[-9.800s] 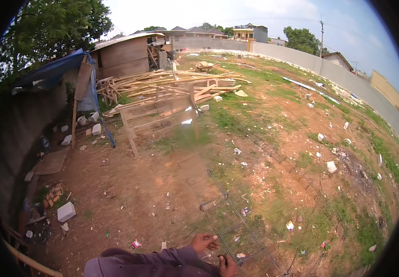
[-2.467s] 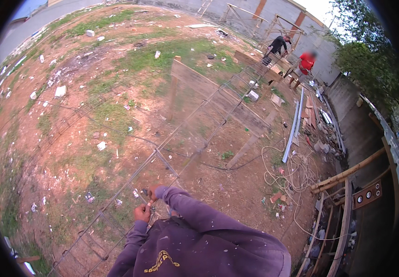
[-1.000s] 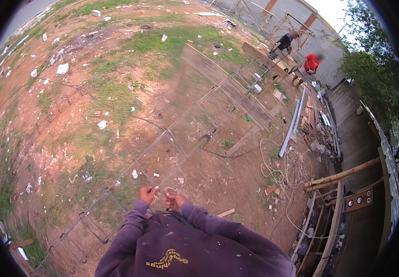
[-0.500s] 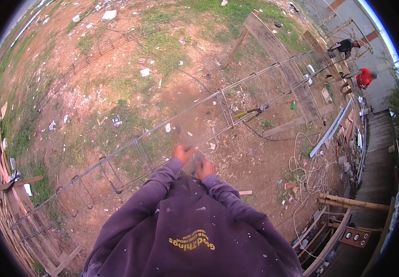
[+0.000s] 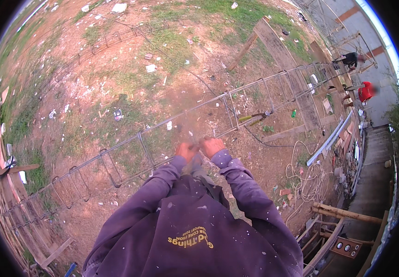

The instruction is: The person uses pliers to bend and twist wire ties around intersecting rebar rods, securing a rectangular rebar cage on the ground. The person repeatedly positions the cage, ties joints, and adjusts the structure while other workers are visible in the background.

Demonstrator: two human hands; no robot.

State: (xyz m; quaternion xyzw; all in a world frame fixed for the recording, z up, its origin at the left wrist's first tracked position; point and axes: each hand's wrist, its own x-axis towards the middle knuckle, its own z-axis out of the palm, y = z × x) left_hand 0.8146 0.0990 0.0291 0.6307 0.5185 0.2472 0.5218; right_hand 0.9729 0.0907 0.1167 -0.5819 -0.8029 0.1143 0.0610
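A long steel rebar cage [image 5: 108, 147] with square stirrups runs slantwise from lower left to upper right in front of me. My left hand [image 5: 186, 151] is closed at the cage's near bar, its fingers pinched. Close beside it, my right hand [image 5: 212, 146] is also closed, knuckles up, at the same bar. Whatever lies between the fingers of either hand is hidden or too small to make out. Farther right, pincers [image 5: 253, 118] with yellowish handles rest against the near bar by a stirrup.
A wide plank [image 5: 278, 51] stands under the cage's far part. Tangled pale hose [image 5: 306, 177] lies at right, near metal lengths [image 5: 331, 138]. Timber pieces [image 5: 19, 194] lie at left. Two people, one in a red shirt [image 5: 365, 91], one in dark clothing [image 5: 348, 60], are at far right.
My right hand has risen and moved right, up to the near bar, with its knuckles now on top. The left hand has shifted slightly right. My view has turned a little.
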